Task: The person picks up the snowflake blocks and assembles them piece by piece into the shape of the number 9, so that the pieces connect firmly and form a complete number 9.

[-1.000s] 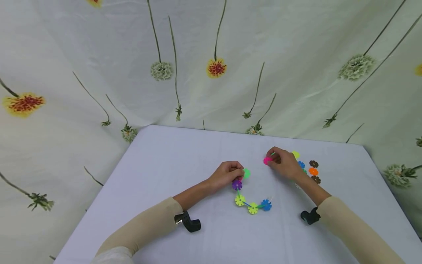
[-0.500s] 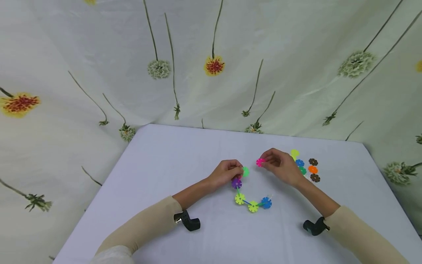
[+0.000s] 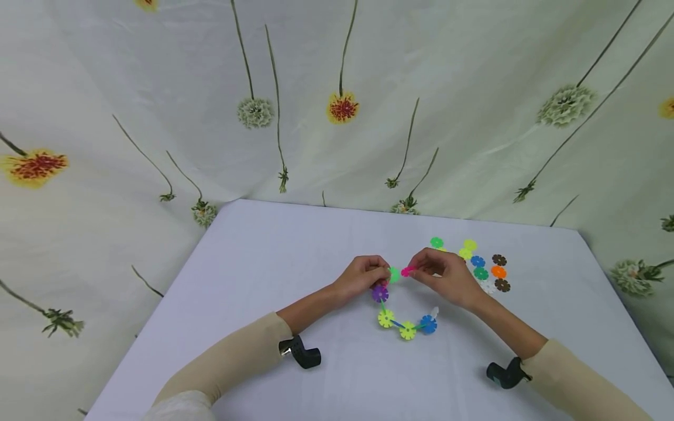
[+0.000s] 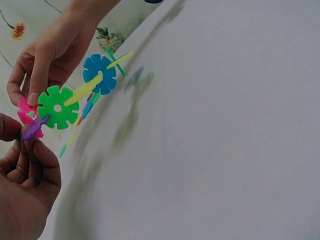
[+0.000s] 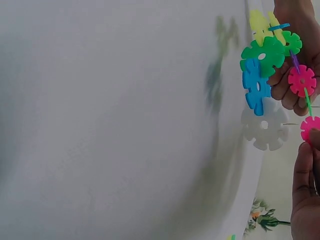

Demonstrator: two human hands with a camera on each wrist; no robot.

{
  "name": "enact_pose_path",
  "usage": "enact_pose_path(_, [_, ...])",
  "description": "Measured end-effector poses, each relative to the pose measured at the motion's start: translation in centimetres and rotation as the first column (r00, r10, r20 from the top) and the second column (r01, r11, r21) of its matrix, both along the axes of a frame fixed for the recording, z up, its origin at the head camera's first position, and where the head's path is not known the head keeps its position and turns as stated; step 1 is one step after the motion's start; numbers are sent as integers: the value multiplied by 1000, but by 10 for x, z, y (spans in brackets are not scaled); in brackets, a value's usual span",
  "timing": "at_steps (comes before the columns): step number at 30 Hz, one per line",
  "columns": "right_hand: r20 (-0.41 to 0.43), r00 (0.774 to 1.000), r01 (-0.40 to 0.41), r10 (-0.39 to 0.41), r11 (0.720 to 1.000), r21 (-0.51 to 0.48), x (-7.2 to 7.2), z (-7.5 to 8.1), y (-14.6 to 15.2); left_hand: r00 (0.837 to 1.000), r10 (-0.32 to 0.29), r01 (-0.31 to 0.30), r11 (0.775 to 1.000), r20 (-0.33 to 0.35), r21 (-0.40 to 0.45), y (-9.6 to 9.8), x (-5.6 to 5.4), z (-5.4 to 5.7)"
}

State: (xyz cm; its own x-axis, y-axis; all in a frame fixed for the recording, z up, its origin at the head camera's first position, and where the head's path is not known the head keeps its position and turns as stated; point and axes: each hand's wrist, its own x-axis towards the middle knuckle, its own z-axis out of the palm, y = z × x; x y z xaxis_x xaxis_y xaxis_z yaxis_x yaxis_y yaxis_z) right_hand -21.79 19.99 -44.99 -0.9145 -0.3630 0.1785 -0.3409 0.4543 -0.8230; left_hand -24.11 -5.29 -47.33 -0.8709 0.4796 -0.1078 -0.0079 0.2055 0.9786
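Observation:
A chain of flower-shaped interlocking discs hangs from my left hand (image 3: 363,273), which pinches it near the purple disc (image 3: 380,293) and a pink one. From there the chain curves down through a yellow disc (image 3: 386,318) to a blue disc (image 3: 429,324) and a clear disc (image 5: 265,125) at its end. My right hand (image 3: 447,278) pinches another pink disc (image 3: 405,272) between thumb and fingers. That disc's edge meets the light green disc (image 3: 395,275), seen edge-on in the right wrist view. The left fingers partly hide the upper chain.
Loose discs lie on the white table (image 3: 295,234) behind and right of my right hand: green (image 3: 436,241), yellow (image 3: 470,244), blue (image 3: 477,261), orange (image 3: 498,271), brown (image 3: 502,285) and others. A floral cloth (image 3: 474,117) hangs behind the table.
My right hand has moved left and slightly nearer with the pink disc, bringing it up to the light green disc. Loose discs behind that hand have come into view. The left hand stays nearly still.

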Motion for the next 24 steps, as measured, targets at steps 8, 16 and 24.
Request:
enact_pose_path(8, [-3,1000,-20,20,1000,-4,3,1,-4,1000,-26,26,999,9,18,-1,2,0])
enact_pose_path(16, [-19,1000,-13,14,1000,24,7,4,-8,999,-32,32,999,2,20,0,6,0])
enact_pose_path(24, [-8,999,-40,40,999,-10,6,1,-7,998,-65,66,997,-23,28,2,8,1])
